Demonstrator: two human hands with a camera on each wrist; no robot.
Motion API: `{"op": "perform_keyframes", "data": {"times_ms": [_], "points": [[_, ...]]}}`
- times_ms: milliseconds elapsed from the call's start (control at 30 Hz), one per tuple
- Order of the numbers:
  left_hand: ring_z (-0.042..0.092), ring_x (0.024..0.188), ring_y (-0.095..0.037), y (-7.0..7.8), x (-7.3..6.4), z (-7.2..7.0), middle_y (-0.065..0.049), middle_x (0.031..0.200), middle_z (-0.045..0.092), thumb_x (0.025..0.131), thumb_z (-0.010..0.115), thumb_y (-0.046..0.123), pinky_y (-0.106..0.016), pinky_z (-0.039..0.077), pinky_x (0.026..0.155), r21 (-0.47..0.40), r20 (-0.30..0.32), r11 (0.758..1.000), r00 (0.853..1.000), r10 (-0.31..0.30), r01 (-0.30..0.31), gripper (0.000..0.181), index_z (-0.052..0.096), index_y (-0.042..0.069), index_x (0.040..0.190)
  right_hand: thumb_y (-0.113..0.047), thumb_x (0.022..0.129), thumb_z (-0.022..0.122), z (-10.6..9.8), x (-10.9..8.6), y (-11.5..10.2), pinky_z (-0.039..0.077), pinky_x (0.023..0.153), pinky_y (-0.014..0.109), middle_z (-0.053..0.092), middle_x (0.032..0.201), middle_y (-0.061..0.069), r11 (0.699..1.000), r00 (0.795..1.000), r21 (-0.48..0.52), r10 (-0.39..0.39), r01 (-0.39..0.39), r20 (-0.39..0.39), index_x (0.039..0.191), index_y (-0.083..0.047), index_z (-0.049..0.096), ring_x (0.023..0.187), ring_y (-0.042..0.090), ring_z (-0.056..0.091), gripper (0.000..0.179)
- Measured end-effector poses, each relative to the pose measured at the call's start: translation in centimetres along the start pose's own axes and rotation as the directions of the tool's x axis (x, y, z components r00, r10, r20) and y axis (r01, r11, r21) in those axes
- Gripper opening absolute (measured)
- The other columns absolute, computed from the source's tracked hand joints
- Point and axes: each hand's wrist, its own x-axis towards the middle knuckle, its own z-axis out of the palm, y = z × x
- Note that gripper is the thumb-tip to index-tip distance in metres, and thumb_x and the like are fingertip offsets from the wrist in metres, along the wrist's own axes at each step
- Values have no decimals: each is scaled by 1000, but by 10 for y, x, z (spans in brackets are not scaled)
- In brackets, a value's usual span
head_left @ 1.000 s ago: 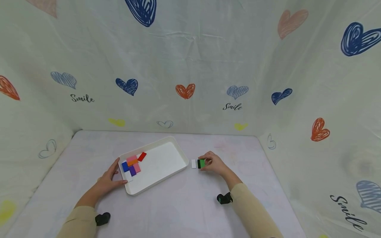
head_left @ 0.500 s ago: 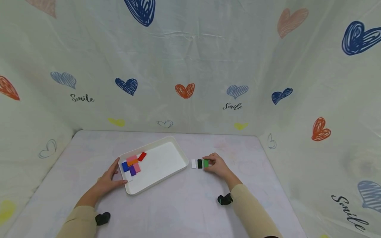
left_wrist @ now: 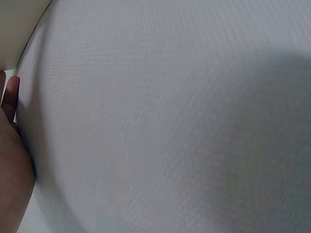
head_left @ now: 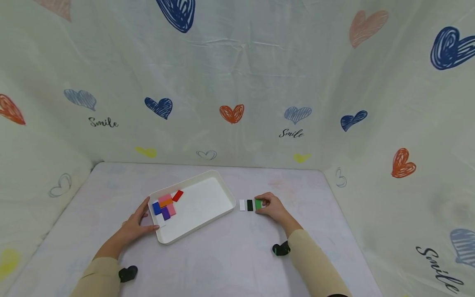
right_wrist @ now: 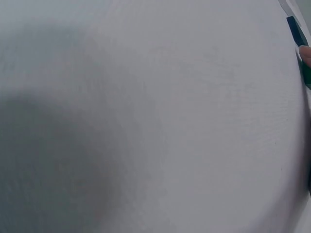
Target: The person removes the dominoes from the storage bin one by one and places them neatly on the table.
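Right hand (head_left: 273, 207) has thumb and fingertips clamped on a green tile (head_left: 258, 204), pinching opposite short edges, likely so the sides stay free for lining it up; tile is outside the tray (head_left: 204, 204), off its right end, seemingly at table (head_left: 222, 255) level. Between it and the tray: black tile (head_left: 250, 205), then white tile (head_left: 242, 205) just beside the tray, 3 in a row with small gaps, probably spaced on purpose. Left hand (head_left: 135, 225) has thumb and fingers spread apart against the tray's left end, presumably steadying it. Inside that end, 7 tiles show: blue (head_left: 157, 208), orange (head_left: 165, 202), purple (head_left: 165, 213), 2 pink, 1 white, packed together, plus red (head_left: 177, 196) angled at the cluster's edge, contact unclear.
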Motion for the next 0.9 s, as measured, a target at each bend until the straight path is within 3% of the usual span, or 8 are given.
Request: {"op": "perform_keyframes", "data": {"times_ms": [367,900], "points": [[23,132,-53,-2,1,0,-31,154,13,78,80,41,-80,9,96,-8,-6,1000,1000,26,-26,121,-9,16,156,0,70,85,1,-1,-2,40,73,32,52,92,3,999,1000,-35,-10,10,-5,112,-8,73,82,19,46,44],[24,133,-52,1,-1,0,-31,155,12,79,79,40,-79,9,98,5,-2,1000,1000,9,-9,120,-10,15,156,-1,71,85,-2,0,0,41,71,31,54,94,3,998,1000,-65,-20,21,21,116,-6,71,81,19,46,47]]}}
